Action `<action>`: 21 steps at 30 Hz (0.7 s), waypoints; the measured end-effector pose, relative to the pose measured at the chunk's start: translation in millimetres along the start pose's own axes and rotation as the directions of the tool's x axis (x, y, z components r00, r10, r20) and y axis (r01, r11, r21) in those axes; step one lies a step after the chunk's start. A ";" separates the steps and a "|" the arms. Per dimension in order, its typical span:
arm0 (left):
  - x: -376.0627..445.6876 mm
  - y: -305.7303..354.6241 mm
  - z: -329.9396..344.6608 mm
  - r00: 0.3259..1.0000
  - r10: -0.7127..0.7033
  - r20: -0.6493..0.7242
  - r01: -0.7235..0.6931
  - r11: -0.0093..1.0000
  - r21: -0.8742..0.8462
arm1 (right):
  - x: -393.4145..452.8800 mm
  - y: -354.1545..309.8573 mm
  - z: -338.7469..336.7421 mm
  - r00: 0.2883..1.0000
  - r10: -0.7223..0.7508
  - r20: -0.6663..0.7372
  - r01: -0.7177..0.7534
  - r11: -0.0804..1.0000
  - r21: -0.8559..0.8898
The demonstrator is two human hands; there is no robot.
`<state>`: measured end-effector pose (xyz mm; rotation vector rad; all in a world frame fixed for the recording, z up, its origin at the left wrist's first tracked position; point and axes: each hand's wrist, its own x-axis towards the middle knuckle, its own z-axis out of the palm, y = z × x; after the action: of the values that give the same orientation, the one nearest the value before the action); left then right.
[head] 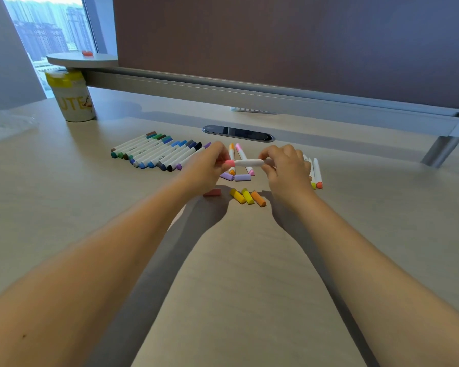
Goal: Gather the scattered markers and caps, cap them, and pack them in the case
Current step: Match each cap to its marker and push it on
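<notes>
The right hand (pixel 285 168) hides the white marker's (pixel 249 162) far end.

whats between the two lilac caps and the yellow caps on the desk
Head view: bare desk between the lilac caps and the yellow caps.

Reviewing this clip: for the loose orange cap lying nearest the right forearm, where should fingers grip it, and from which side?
Pinch the orange cap across its two long sides, coming straight down from above. It lies flat on the desk, and a yellow cap lies close beside it on the left, so a narrow fingertip pinch probably fits better than a sideways grab.
</notes>
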<state>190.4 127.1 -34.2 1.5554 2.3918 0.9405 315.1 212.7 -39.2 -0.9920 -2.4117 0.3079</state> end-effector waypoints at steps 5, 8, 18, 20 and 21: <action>-0.3 2.7 -4.9 0.999 -0.033 -0.033 0.026 0.982 -0.186 | -1.6 -3.8 -2.5 0.995 -0.067 0.069 0.059 0.992 0.112; 2.3 3.7 -5.9 0.998 -0.055 -0.034 0.044 0.960 -0.275 | 0.9 -4.6 -3.8 0.993 -0.099 0.068 0.088 0.986 0.144; 31.4 28.9 -11.9 0.986 -0.113 -0.119 0.016 0.786 -0.618 | 13.6 -14.8 3.4 0.996 0.084 -0.023 -0.059 0.837 0.543; 35.4 30.0 -3.3 0.988 -0.147 -0.052 0.081 0.768 -0.635 | 17.3 -12.5 3.3 0.996 0.087 -0.009 -0.069 0.836 0.544; 37.6 29.8 0.5 0.985 -0.172 -0.029 0.112 0.750 -0.651 | 19.1 -9.8 3.2 0.996 0.090 0.000 -0.076 0.842 0.533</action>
<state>196.6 167.9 -9.6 1.0580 1.8606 1.6033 296.1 219.2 -31.1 -0.8275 -2.0750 0.9359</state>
